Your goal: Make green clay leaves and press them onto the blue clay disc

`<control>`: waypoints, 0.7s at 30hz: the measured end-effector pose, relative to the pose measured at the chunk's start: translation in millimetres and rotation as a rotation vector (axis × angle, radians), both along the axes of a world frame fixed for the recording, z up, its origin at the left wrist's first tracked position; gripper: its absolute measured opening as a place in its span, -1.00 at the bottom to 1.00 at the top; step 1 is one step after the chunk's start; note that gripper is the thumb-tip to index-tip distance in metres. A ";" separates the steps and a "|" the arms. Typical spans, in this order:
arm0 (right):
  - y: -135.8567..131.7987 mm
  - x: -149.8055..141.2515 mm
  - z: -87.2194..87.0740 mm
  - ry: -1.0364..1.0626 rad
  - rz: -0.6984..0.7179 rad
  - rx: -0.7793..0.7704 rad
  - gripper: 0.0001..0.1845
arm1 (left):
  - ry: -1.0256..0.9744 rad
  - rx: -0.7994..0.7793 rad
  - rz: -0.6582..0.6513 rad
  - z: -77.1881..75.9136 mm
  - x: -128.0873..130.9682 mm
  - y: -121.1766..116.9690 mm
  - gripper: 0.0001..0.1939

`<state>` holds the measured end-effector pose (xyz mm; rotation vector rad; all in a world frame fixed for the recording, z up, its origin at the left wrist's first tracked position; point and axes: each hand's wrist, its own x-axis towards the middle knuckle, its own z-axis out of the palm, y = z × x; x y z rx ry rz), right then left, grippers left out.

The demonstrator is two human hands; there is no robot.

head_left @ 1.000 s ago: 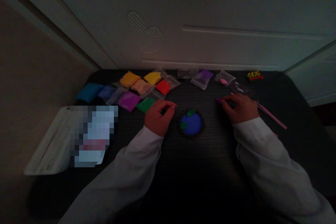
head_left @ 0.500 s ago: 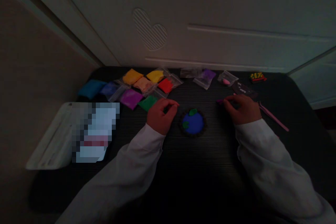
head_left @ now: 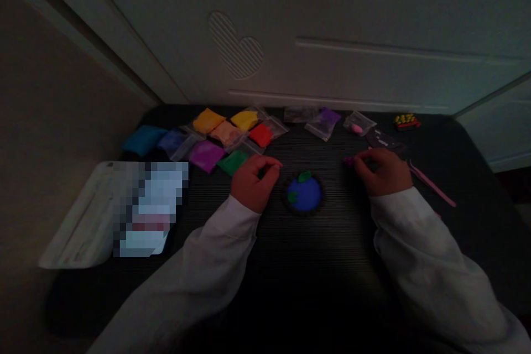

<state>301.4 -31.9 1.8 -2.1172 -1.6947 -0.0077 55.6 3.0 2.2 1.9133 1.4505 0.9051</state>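
A round blue clay disc (head_left: 307,194) with a dark bumpy rim lies on the black table between my hands. Two green leaf-like pieces (head_left: 305,177) sit on it, at its top edge and its left side. Just left of the disc, my left hand (head_left: 255,182) rests with thumb and fingertips pinched together; whatever may be between them is too small to make out. Over to the right, my right hand (head_left: 384,171) pinches a small piece of purple clay (head_left: 347,161) at its fingertips, close to the tabletop.
Bags of coloured clay, such as orange (head_left: 208,121), magenta (head_left: 206,155) and green (head_left: 233,162), lie along the back left. A phone (head_left: 153,210) with a blurred screen is at left. Pink tweezers (head_left: 433,185) and a small yellow-and-red piece (head_left: 407,121) lie at right.
The purple clay at my right fingertips has shifted slightly and shows a little differently. My left hand and the blue disc stay in place.
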 end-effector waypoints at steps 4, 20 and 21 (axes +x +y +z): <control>-1.5 -6.1 8.9 0.504 0.035 0.018 -0.80 | 0.008 -0.004 -0.002 -0.2 -0.4 0.3 -0.82; -24.0 -43.1 36.5 1.304 0.521 -0.231 -0.78 | 0.026 -0.029 0.016 0.3 -0.4 0.2 -0.82; -23.9 -43.5 36.1 1.289 0.510 -0.208 -0.78 | 0.023 -0.031 0.016 0.6 -0.2 0.1 -0.82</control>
